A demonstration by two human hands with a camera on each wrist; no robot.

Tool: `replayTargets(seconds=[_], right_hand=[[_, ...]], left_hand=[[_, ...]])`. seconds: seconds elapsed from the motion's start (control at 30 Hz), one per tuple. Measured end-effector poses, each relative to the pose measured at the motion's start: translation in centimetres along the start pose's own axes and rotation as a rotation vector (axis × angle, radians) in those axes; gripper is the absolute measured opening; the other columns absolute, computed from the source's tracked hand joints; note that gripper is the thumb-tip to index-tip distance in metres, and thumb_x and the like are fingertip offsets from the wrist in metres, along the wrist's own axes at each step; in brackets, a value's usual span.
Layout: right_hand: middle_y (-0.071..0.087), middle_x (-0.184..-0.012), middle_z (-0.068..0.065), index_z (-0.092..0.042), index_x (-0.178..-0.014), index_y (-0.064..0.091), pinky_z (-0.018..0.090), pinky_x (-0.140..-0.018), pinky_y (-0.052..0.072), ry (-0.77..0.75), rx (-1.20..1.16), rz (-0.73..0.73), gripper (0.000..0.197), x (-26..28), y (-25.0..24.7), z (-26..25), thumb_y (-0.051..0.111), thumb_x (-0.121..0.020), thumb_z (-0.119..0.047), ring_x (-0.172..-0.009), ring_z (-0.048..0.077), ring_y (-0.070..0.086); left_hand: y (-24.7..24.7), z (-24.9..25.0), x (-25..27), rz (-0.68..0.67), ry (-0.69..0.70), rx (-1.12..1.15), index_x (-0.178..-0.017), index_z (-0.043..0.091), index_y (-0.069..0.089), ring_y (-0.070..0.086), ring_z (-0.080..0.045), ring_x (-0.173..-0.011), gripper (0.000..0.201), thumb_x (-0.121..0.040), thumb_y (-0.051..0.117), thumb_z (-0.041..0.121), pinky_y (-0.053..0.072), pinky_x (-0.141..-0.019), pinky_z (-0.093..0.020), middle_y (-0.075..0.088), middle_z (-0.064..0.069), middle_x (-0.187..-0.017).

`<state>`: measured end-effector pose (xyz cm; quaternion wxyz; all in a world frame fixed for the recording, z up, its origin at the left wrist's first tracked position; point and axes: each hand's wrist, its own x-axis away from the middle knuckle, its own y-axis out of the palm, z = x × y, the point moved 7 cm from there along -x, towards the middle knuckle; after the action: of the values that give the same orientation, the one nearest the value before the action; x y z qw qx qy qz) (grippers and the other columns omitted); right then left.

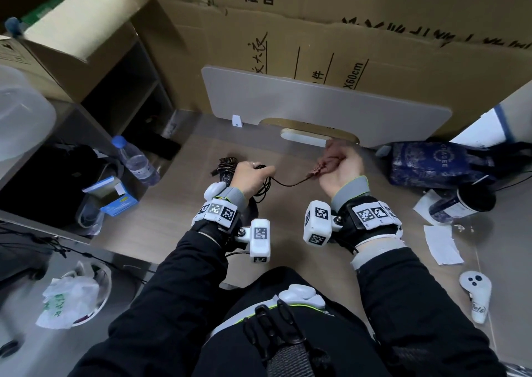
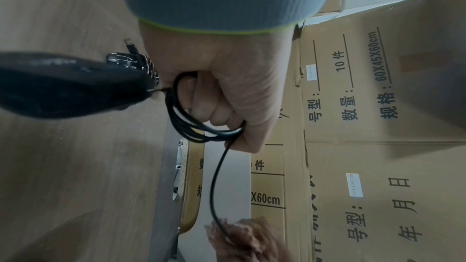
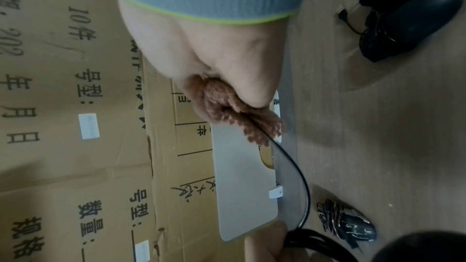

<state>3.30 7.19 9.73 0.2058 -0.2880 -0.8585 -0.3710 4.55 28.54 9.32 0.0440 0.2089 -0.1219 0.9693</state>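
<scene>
My left hand (image 1: 260, 170) grips a coil of thin black cable (image 2: 181, 119) just above the wooden desk (image 1: 178, 218). One strand of the cable (image 1: 288, 183) runs right from the coil into a brown fuzzy cloth (image 1: 331, 157). My right hand (image 1: 342, 169) holds the cloth bunched round the strand (image 3: 297, 170). The cloth (image 3: 227, 111) sticks out below the palm. A black mouse (image 3: 416, 21) lies on the desk near the left wrist. A second mouse with its cord wound round it (image 1: 227, 165) lies just left of the left hand.
A grey panel (image 1: 316, 103) and cardboard boxes (image 1: 345, 45) stand behind the desk. At left are a water bottle (image 1: 135, 160) and a blue box (image 1: 115, 198). At right are a blue patterned bag (image 1: 437, 163), a dark cup (image 1: 463, 201), paper scraps (image 1: 440, 244) and a white controller (image 1: 475, 293).
</scene>
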Motion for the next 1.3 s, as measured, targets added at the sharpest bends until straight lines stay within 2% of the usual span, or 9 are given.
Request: replayTargets(seconds=[0.17,0.43,0.57,0.67,0.87,0.97,1.07,1.17,1.3], right_hand=[[0.062,-0.063,0.007,-0.014,-0.089,0.061,0.026,-0.037,0.047,-0.084,0.276,0.044,0.015,-0.8,-0.6,0.7,0.051,-0.100,-0.009,-0.034,0.014,0.053],[0.050,-0.040,-0.001,-0.019,-0.045,0.055,0.014,-0.041,0.034,0.040,0.277,0.074,0.060,-1.6,-4.1,1.1,0.043,-0.103,-0.028,-0.026,0.013,0.040],[0.051,-0.062,-0.002,-0.023,-0.081,0.060,0.016,-0.043,0.035,-0.006,0.297,0.214,0.026,-2.6,-5.0,1.1,0.044,-0.100,-0.016,-0.047,0.013,0.045],[0.050,-0.069,0.001,-0.025,-0.092,0.060,0.017,-0.044,0.034,0.052,0.358,0.272,0.035,-3.2,-5.1,1.4,0.034,-0.094,-0.002,-0.052,0.015,0.044],[0.069,-0.085,0.005,-0.018,-0.101,0.064,0.023,-0.056,0.048,0.304,0.592,0.011,0.015,-1.9,-2.4,4.8,0.051,-0.093,-0.018,-0.065,0.022,0.066],[0.072,-0.107,0.000,-0.020,-0.119,0.068,0.025,-0.075,0.051,0.113,0.707,-0.264,0.040,-1.2,0.7,4.7,0.058,-0.086,0.000,-0.103,0.018,0.066],[0.064,-0.127,0.001,-0.038,-0.114,0.068,0.035,-0.098,0.045,0.025,0.786,-0.558,0.051,1.0,4.2,4.9,0.069,-0.074,-0.006,-0.122,0.017,0.056],[0.068,-0.120,0.005,-0.024,-0.111,0.067,0.035,-0.100,0.046,0.002,0.825,-0.680,0.040,2.2,6.1,5.0,0.076,-0.074,-0.015,-0.118,0.024,0.059],[0.068,-0.107,0.008,-0.013,-0.114,0.064,0.028,-0.088,0.053,0.046,0.848,-0.582,0.023,2.8,5.7,4.9,0.066,-0.092,-0.014,-0.100,0.019,0.064]], left_hand=[[0.0,0.8,-0.1,0.022,0.032,0.004,-0.074,0.012,0.052,0.023,-0.011,-0.043,0.018,-0.080,0.069,0.014,0.020,-0.041,-0.021,0.029,0.001,-0.058],[-0.4,1.8,-0.3,0.048,0.044,0.060,-0.067,0.015,0.039,0.017,-0.017,-0.055,0.031,-0.072,0.069,0.021,0.013,-0.053,-0.032,0.022,0.000,-0.060],[-1.7,1.9,-1.3,0.161,0.029,0.041,-0.057,0.015,0.042,0.026,-0.014,-0.050,0.038,-0.083,0.069,0.019,0.024,-0.049,-0.027,0.031,0.010,-0.046],[-2.3,2.4,-1.5,0.203,0.064,0.040,-0.057,0.020,0.047,0.035,-0.016,-0.055,0.039,-0.089,0.068,0.025,0.032,-0.054,-0.027,0.039,0.008,-0.051],[-1.0,4.9,-1.2,0.128,0.197,0.063,-0.068,0.018,0.042,0.033,-0.019,-0.052,0.044,-0.091,0.062,0.049,0.032,-0.048,-0.035,0.036,-0.006,-0.061],[-0.2,6.3,-1.5,0.042,0.177,0.352,-0.063,0.019,0.037,0.026,-0.015,-0.044,0.046,-0.101,0.058,0.037,0.024,-0.043,-0.023,0.031,0.000,-0.052],[1.1,8.1,-1.5,-0.116,0.170,0.629,-0.067,0.017,0.035,0.032,-0.014,-0.044,0.042,-0.108,0.046,0.025,0.032,-0.047,-0.022,0.028,0.001,-0.053],[1.8,8.5,-1.4,-0.173,0.097,0.775,-0.077,0.008,0.046,0.051,-0.019,-0.052,0.037,-0.109,0.041,0.025,0.048,-0.057,-0.025,0.041,-0.003,-0.055],[2.1,8.6,-1.5,-0.205,0.115,0.776,-0.086,0.000,0.055,0.066,-0.025,-0.071,0.038,-0.109,0.035,0.022,0.054,-0.077,-0.033,0.066,-0.011,-0.068]])
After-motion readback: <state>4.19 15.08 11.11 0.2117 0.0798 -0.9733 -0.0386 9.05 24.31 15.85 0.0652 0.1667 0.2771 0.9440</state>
